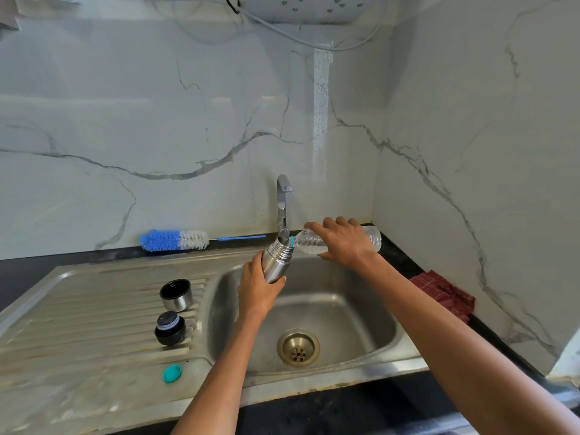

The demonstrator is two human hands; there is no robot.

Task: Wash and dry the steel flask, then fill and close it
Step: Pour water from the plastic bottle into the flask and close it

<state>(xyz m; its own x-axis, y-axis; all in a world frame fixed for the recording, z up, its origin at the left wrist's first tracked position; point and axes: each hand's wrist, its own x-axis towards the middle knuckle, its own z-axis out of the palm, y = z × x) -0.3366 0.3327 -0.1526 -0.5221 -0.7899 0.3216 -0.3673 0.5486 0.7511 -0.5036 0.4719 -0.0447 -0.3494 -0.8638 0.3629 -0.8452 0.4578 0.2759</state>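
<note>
Left hand (259, 288) wraps round the steel flask (276, 257), tilted over the sink (361, 312) basin. Right hand (343, 241) grasps a clear plastic bottle (309, 241) on its side, mouth meeting the flask's open neck. Left of the left hand, on the draining board: steel cup (175, 295), dark stopper (170, 328), teal cap (172, 373).

I hold the ribbed steel flask (276, 257) over the steel sink basin (361, 312) in my left hand (259, 288), tilted toward one o'clock. My right hand (343, 241) holds the clear plastic bottle (309, 241) sideways at its three o'clock, mouth meeting the flask's. At nine o'clock, on the drainboard (94, 309), stand the steel cup (175, 295) and, nearer me, the black stopper (170, 328).
</note>
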